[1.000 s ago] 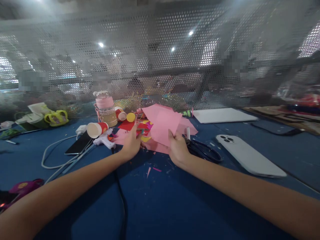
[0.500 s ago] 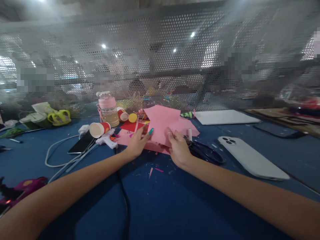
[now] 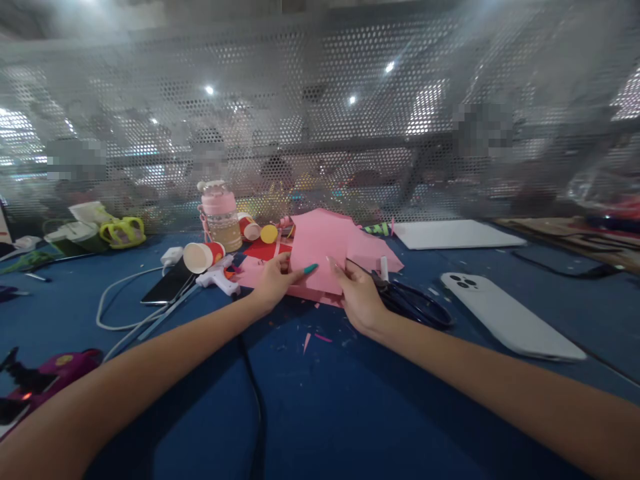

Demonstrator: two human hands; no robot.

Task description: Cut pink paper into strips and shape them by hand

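A cut piece of pink paper (image 3: 320,243) is held up between both hands, over the blue table. My left hand (image 3: 274,283) pinches its left edge, the thumb lying across the front and the fingers behind. At the lower right edge my right hand (image 3: 361,293) grips it the same way, its thumb on the front face. More pink paper (image 3: 375,252) lies behind and beneath. A piece of red paper (image 3: 265,250) rests left of the held piece. Dark-handled scissors (image 3: 417,303) lie beside my right hand, their blades partly hidden.
To the left are a white glue gun (image 3: 220,277), a paper cup (image 3: 200,257), a black phone (image 3: 167,283), a white cable and a pink-lidded bottle (image 3: 221,217). A white phone (image 3: 513,317) and a white board (image 3: 457,234) lie right. A perforated metal screen (image 3: 320,127) stands behind.
The held paper has turned slightly between my hands and its outline has shifted. My left thumb now lies flatter across its front. The whole view has drifted slightly.
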